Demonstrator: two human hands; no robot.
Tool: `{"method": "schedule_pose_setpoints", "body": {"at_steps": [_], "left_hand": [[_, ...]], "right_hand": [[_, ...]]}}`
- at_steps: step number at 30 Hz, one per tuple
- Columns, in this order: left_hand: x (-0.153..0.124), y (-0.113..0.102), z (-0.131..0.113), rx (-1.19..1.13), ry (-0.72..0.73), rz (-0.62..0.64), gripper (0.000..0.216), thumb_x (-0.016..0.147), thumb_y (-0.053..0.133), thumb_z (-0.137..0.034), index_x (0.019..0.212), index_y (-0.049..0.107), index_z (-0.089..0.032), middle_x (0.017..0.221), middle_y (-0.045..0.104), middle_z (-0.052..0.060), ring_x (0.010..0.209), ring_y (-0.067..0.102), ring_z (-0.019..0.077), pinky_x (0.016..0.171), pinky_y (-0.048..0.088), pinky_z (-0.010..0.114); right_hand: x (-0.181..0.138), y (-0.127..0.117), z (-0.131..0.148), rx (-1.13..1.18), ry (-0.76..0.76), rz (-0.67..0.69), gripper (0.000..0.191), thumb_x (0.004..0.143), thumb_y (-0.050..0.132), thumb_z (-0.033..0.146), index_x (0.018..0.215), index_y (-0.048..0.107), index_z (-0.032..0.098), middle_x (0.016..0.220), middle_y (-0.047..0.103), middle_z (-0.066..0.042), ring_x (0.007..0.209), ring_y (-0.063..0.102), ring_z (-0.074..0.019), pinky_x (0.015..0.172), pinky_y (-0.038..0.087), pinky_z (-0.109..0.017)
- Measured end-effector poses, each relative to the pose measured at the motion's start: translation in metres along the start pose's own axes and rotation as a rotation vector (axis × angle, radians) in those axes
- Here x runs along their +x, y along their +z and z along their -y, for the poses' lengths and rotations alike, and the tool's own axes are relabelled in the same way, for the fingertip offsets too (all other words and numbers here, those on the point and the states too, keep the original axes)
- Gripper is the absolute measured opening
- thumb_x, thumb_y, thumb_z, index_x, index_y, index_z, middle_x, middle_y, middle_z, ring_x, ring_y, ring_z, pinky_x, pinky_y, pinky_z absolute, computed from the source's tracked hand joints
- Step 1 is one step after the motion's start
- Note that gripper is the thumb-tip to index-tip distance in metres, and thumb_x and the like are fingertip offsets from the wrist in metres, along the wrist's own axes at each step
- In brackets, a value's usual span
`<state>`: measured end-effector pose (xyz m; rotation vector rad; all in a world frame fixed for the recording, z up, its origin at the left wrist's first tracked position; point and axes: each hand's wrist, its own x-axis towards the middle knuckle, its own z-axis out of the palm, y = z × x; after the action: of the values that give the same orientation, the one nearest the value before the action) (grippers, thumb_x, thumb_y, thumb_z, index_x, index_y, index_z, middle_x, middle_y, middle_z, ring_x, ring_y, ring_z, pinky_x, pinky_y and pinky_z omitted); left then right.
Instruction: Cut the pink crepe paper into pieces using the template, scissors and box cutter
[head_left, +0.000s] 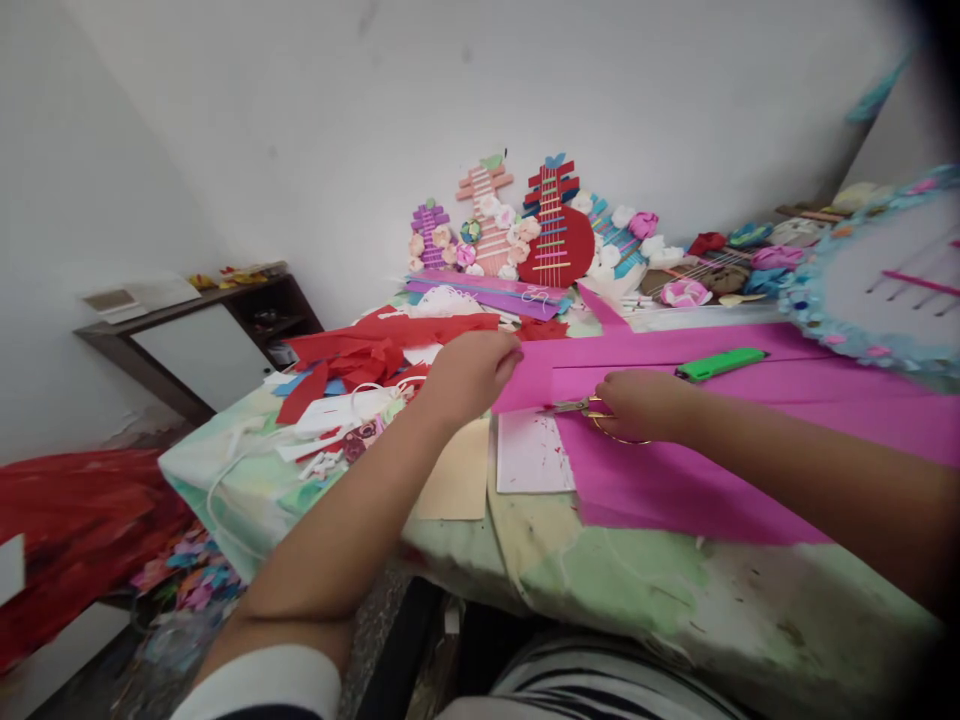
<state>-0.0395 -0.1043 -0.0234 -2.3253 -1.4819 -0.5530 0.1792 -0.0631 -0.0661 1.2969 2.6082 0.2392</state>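
A large pink foam sheet (675, 480) lies across the table (645, 590). My left hand (469, 375) is closed in a pinch on the sheet's left end, holding a pink strip up. My right hand (637, 405) is closed around gold-handled scissors (577, 408), whose blades point left into the pink sheet beside my left hand. A green utility knife (720, 364) rests on the sheet just behind my right hand.
Red paper scraps (375, 355) and white cut-outs pile at the table's left. Guitar-shaped paper crafts (551, 225) with paper flowers lean on the back wall. A round blue-trimmed craft (885, 280) stands at right. A dark shelf (195, 320) and red cloth (75, 530) are at left.
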Motion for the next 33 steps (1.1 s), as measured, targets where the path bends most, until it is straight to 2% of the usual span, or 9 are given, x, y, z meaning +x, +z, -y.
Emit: {"method": "schedule_pose_setpoints", "body": {"at_steps": [8,15,19,23,33], "left_hand": [[0.059,0.017,0.019,-0.079,0.010,0.015,0.023,0.082,0.041,-0.026,0.087,0.060,-0.016,0.083,0.061,0.004,0.076,0.053,0.0167,0.065,0.036,0.025],[0.095,0.064,0.044,-0.144,-0.062,0.103,0.023,0.079,0.044,-0.026,0.090,0.061,-0.015,0.090,0.062,0.006,0.082,0.053,0.0181,0.072,0.038,0.027],[0.104,0.096,0.055,-0.170,-0.075,0.156,0.023,0.077,0.046,-0.025,0.090,0.062,-0.014,0.091,0.063,0.008,0.082,0.055,0.0182,0.072,0.039,0.026],[0.107,0.119,0.058,-0.202,-0.054,0.194,0.020,0.076,0.048,-0.024,0.086,0.063,-0.015,0.088,0.064,0.006,0.081,0.056,0.0171,0.073,0.039,0.025],[0.098,0.149,0.053,-0.259,-0.040,0.242,0.019,0.077,0.049,-0.023,0.085,0.064,-0.014,0.090,0.064,0.007,0.082,0.056,0.0169,0.076,0.040,0.025]], "right_hand": [[0.006,0.001,-0.010,0.002,-0.027,0.042,0.042,0.079,0.034,0.043,0.078,0.062,0.011,0.077,0.060,-0.013,0.062,0.054,-0.0180,0.050,0.028,-0.026],[0.011,0.003,-0.017,0.049,-0.122,0.098,0.050,0.079,0.030,0.052,0.078,0.062,0.013,0.071,0.059,-0.010,0.058,0.051,-0.0160,0.049,0.025,-0.025],[0.012,0.001,-0.019,0.027,-0.144,0.113,0.049,0.077,0.033,0.054,0.078,0.061,0.013,0.073,0.059,-0.010,0.060,0.052,-0.0170,0.050,0.026,-0.026],[0.014,0.000,-0.022,0.000,-0.135,0.144,0.046,0.077,0.036,0.053,0.081,0.061,0.014,0.076,0.060,-0.011,0.062,0.053,-0.0191,0.052,0.028,-0.027],[0.019,0.005,-0.030,0.035,-0.135,0.199,0.040,0.076,0.039,0.050,0.077,0.060,0.016,0.070,0.059,-0.008,0.058,0.051,-0.0169,0.051,0.026,-0.025]]}}
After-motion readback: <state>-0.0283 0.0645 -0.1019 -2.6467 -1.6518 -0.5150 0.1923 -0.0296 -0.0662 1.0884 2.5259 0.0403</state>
